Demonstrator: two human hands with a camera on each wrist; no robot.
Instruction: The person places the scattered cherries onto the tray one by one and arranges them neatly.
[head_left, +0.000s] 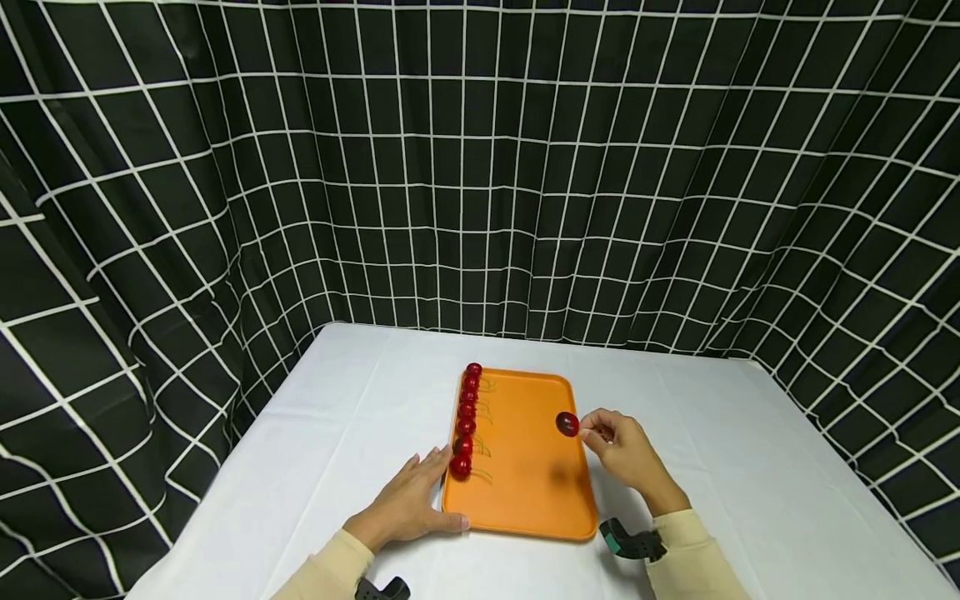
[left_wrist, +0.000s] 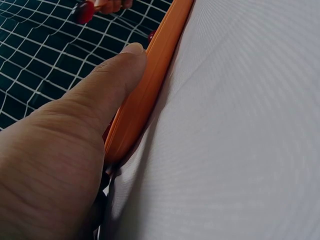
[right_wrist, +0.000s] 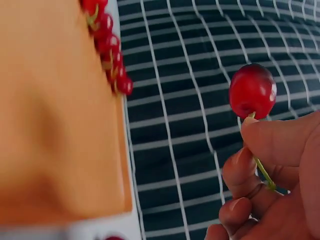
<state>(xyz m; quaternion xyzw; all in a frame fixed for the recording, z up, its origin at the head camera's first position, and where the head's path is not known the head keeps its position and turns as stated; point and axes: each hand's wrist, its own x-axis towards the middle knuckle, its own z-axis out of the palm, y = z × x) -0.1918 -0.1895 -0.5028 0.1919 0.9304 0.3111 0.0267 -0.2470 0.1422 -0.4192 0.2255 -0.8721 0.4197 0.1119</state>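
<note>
My right hand (head_left: 626, 454) pinches a dark red cherry (head_left: 567, 424) by its green stem (right_wrist: 262, 170) between thumb and fingers. The cherry hangs over the right side of an orange tray (head_left: 525, 500), apart from its surface. Along the tray's left edge runs a row of several red cherries (head_left: 467, 411), their thin stems pointing right. My left hand (head_left: 412, 500) rests at the tray's near left corner, fingers stretched along the left side. In the left wrist view, its thumb (left_wrist: 107, 80) lies against the tray's near rim (left_wrist: 150, 95).
A white cloth covers the table (head_left: 360, 375) under the tray. Black curtains (head_left: 495, 167) with a white grid surround the table at the back and sides. A dark band (head_left: 633, 542) is on the right wrist. Part of a dark red thing (right_wrist: 114, 238) shows at the right wrist view's bottom edge.
</note>
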